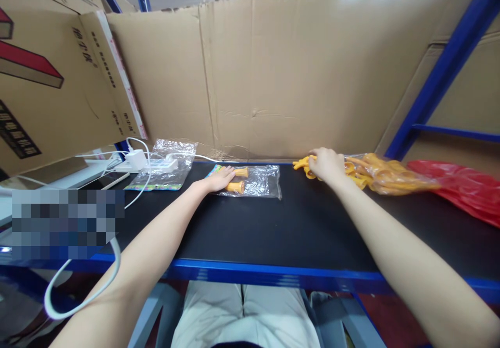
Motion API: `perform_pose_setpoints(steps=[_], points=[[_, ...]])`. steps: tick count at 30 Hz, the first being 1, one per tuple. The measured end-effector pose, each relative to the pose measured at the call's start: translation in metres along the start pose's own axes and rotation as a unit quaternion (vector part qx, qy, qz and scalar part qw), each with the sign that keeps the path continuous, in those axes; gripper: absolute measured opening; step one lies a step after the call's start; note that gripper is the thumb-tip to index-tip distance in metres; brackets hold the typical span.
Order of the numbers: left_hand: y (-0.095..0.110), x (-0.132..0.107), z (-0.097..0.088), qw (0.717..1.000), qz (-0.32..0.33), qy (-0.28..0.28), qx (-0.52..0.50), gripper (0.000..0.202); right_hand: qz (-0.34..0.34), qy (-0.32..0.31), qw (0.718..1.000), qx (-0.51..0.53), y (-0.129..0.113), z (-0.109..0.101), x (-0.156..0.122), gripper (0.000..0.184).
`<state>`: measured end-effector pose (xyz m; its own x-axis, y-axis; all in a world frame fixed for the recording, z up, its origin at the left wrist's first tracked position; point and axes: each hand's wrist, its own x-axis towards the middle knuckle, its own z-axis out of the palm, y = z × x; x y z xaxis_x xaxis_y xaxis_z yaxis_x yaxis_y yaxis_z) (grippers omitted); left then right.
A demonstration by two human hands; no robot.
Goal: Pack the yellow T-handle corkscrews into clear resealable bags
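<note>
My left hand (221, 179) lies palm down on a clear plastic bag (263, 181) with a colourful printed header, its fingers stretched over the near end. Two orange plastic pieces with round ends, like small handles (235, 187), show beside the fingertips. I cannot tell whether they are inside the bag or on top. At the right, my right hand (327, 164) has its fingers curled down on a heap of yellow-orange plastic pieces (302, 163). More such pieces spill from a clear bag (394, 176) just beyond the hand. Its fingertips are partly hidden.
Another clear bag (175, 163) with a printed edge lies at the left, near a white power strip (156, 166), a charger (135, 160) and cables. Red plastic (461, 186) lies at the far right. Cardboard (292, 77) walls the back; a blue rail (273, 273) edges the black table.
</note>
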<state>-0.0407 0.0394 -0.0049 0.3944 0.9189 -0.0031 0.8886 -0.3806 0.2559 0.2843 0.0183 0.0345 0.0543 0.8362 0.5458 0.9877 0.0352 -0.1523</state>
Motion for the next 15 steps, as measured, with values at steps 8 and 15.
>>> perform_pose_setpoints(steps=[8, 15], points=[[0.002, -0.001, -0.001, 1.000, -0.001, -0.003, 0.010, 0.067, 0.062, -0.078, 0.987, -0.126, 0.023, 0.019, 0.001, 0.024], [0.001, 0.000, 0.000, 1.000, 0.003, 0.000, 0.008, 0.068, 0.077, 0.064, 0.995, 0.016, 0.024, 0.022, 0.009, 0.037]])
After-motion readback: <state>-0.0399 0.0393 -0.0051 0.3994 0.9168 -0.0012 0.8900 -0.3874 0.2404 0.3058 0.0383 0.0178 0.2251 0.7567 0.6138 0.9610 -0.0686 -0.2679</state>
